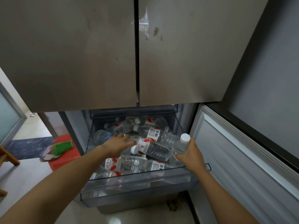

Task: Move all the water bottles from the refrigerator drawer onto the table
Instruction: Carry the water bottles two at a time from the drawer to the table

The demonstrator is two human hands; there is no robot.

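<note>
right hand clasping an upright white-capped water bottle, by the right edge of the refrigerator drawer — left hand splayed, loose, over piled bottles

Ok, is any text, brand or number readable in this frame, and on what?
Nothing can be read.
Near bottle, label: red brush-style characters, too blurred.
Barcode label on a bottle further back: digits too small.
Held bottle in the right hand: no legible print.
</note>
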